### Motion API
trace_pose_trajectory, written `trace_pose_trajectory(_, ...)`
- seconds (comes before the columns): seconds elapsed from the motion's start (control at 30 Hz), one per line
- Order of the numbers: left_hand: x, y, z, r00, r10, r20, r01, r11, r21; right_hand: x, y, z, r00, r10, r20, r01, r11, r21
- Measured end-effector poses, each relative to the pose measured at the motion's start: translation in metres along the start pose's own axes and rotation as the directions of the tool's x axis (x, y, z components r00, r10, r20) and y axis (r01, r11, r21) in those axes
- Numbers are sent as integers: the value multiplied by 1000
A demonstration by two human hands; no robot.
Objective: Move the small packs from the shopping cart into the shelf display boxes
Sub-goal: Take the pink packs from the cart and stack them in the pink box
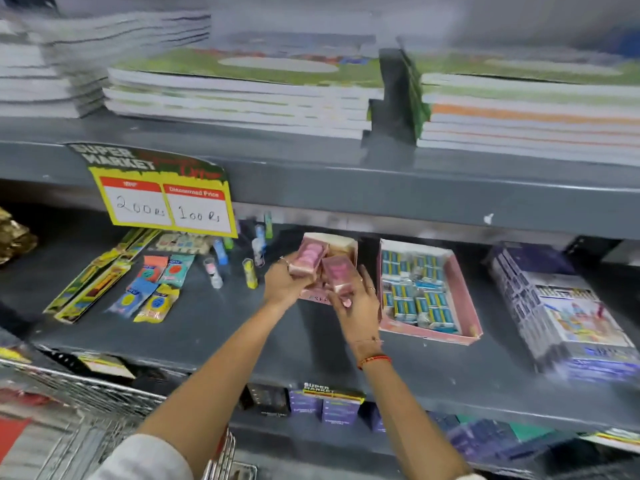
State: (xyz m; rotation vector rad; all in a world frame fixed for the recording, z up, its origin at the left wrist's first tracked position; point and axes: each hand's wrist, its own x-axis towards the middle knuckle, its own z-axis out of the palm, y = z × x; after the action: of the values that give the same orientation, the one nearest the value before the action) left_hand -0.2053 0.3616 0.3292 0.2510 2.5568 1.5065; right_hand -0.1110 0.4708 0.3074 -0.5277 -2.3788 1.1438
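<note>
Both hands reach over a pink display box (pixel 348 244) on the grey middle shelf (pixel 221 323). My left hand (pixel 284 284) holds a small pink pack (pixel 309 257) at the box's left side. Beside it, my right hand (pixel 358 306) grips a second pink pack (pixel 337 271) just in front of the box. To the right stands a larger pink display box (pixel 460 292) filled with several small blue packs (pixel 414 292). The wire shopping cart (pixel 86 389) is at the lower left; its contents are blurred.
A yellow price sign (pixel 166 202) hangs from the upper shelf edge. Flat packets (pixel 152 289) and small tubes (pixel 250 271) lie left of the hands. A stack of printed boxes (pixel 568 317) sits far right. Notebooks (pixel 242 95) fill the shelf above.
</note>
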Motion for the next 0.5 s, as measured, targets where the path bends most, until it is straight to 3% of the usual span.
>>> trace_pose_trajectory(0.07, 7, -5, -4, 997, 74, 7, -74, 985, 157, 8, 1, 2, 997, -39, 60, 38, 999, 16)
trace_pose_trajectory(0.2, 15, -6, -3, 985, 159, 67, -171, 953, 251, 19, 6, 11, 975, -142, 170, 149, 988, -29)
trace_pose_trajectory(0.37, 21, -3, -6, 958, 277, 79, -273, 783, 559, 35, 13, 14, 988, -105, 117, 129, 968, -214)
trace_pose_trajectory(0.5, 24, 0, -2, 944, 314, 103, -299, 679, 671, 49, 11, 11, 990, -88, 114, 125, 918, -375)
